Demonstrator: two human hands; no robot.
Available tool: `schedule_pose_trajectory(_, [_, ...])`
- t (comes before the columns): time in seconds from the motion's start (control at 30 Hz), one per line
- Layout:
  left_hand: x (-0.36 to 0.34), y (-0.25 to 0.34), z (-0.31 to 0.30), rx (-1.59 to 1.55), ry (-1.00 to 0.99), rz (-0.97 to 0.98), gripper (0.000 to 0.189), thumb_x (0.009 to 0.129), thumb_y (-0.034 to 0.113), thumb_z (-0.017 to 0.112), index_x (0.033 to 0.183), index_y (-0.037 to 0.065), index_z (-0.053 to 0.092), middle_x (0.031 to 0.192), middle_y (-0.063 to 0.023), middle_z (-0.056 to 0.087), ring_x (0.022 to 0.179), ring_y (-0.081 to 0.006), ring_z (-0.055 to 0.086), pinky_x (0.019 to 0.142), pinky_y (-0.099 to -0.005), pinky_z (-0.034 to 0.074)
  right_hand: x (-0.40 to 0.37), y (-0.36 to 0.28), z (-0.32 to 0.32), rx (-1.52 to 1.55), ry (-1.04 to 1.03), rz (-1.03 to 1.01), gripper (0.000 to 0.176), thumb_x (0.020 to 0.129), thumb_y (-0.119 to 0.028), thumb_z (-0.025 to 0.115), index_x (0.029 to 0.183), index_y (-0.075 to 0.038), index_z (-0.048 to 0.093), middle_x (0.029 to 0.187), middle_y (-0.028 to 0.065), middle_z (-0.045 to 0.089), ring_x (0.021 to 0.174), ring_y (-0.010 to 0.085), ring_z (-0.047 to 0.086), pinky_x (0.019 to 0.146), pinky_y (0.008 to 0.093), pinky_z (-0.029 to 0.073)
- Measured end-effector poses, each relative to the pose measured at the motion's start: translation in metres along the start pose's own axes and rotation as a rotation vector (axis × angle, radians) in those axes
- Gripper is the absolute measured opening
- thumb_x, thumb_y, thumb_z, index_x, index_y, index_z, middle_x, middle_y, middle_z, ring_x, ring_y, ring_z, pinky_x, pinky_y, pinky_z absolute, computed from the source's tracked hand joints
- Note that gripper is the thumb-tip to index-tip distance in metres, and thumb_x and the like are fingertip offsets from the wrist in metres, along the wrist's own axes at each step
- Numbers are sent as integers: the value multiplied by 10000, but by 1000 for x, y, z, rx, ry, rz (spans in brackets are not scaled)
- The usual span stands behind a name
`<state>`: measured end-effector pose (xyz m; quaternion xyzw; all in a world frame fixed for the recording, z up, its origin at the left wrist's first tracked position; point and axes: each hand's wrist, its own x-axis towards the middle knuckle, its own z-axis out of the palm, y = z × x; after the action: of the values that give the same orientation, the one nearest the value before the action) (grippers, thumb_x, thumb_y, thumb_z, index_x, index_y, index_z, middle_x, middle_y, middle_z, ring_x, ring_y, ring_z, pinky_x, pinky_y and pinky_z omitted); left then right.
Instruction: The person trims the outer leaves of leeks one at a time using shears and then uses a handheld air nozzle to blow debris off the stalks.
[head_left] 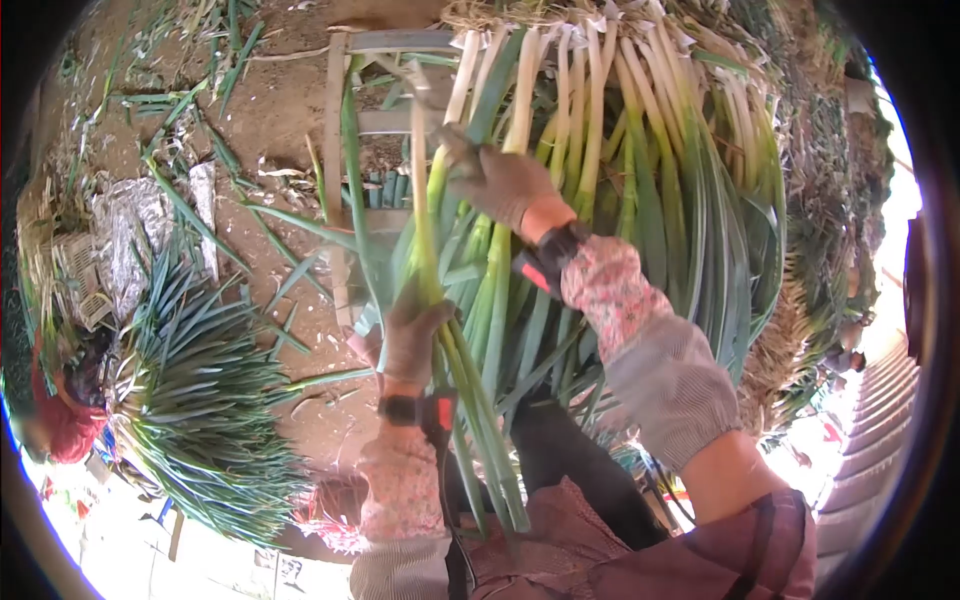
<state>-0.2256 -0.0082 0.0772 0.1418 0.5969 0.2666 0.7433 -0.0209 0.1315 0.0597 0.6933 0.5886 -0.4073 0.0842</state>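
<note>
My left hand [412, 335], in a dirty work glove, grips a single leek [424, 215] around its middle; its pale stalk points up and its green leaves hang toward my lap. My right hand [500, 180], also gloved, rests on the white stalks of a big pile of leeks [640, 170] stacked in front of me, fingers curled near the held leek's upper part. Both wrists carry dark bands and flowered sleeve covers.
A second bundle of green leek leaves [200, 400] lies at the left on the dirt floor. A wooden frame [335, 150] stands behind the held leek. Loose leaves, a crumpled foil-like sheet [130, 235] and a red object [60, 420] lie at the left.
</note>
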Motion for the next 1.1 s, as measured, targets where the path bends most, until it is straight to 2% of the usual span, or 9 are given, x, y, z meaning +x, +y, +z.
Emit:
schedule_pose_trajectory(0.1, [-17,35,20,-65,3,123,552,805,46,669,1333,-38,532,915,-61,647,797,-152,633,704,-246,521,-45,7,2,173,127,15,468,856,-460,652,1073,-50,590,909,248,683,867,449,663,742,506,505])
schedule_pose_trajectory(0.27, [64,32,35,645,68,540,610,853,59,672,1421,-47,479,1096,-102,687,902,-145,608,787,-274,514,-89,21,-18,333,239,198,486,855,-448,656,1117,-48,565,901,261,672,875,463,651,740,515,497])
schedule_pose_trajectory(0.33, [88,16,43,980,78,322,678,859,161,689,1485,69,446,1085,-160,714,916,-234,684,815,-345,539,-93,28,-19,335,244,160,514,856,-463,628,1144,-42,563,917,263,689,897,470,657,784,541,504])
schedule_pose_trajectory(0.43, [98,-7,57,1148,90,152,702,870,312,672,1512,188,414,1043,-220,715,936,-362,708,834,-435,547,-72,40,-21,149,204,111,491,870,-465,626,1123,-48,570,920,234,703,914,438,673,795,522,523])
schedule_pose_trajectory(0.53, [97,-15,68,1260,121,74,701,881,403,626,1519,232,391,1032,-240,710,956,-446,673,837,-503,533,-36,52,-23,25,198,76,508,880,-483,605,1129,-40,586,925,219,713,901,409,690,814,500,541])
schedule_pose_trajectory(0.67, [104,-27,56,1245,126,165,703,853,418,666,1488,212,444,1248,-225,643,1100,-399,640,912,-493,515,15,56,-45,-34,194,174,499,880,-465,583,1131,-35,619,970,215,719,931,386,698,846,484,540])
schedule_pose_trajectory(0.77, [88,22,77,1659,168,19,705,810,427,720,1441,203,501,1441,-177,503,1244,-387,545,965,-498,489,25,48,-58,-69,117,142,492,882,-451,560,1122,-31,652,991,216,720,950,377,698,860,474,540])
schedule_pose_trajectory(0.9, [108,-4,53,1728,313,299,725,728,423,785,1373,184,554,1529,-141,389,1303,-395,477,1039,-512,440,35,54,-52,24,198,114,496,880,-454,555,1094,-28,692,997,222,718,962,375,696,863,461,540])
schedule_pose_trajectory(1.1, [131,-7,48,1558,220,166,713,720,397,763,1336,100,563,1453,-180,454,1271,-410,508,1033,-490,461,39,64,-41,55,121,71,517,862,-476,585,1060,-11,693,978,227,719,944,393,696,857,468,542])
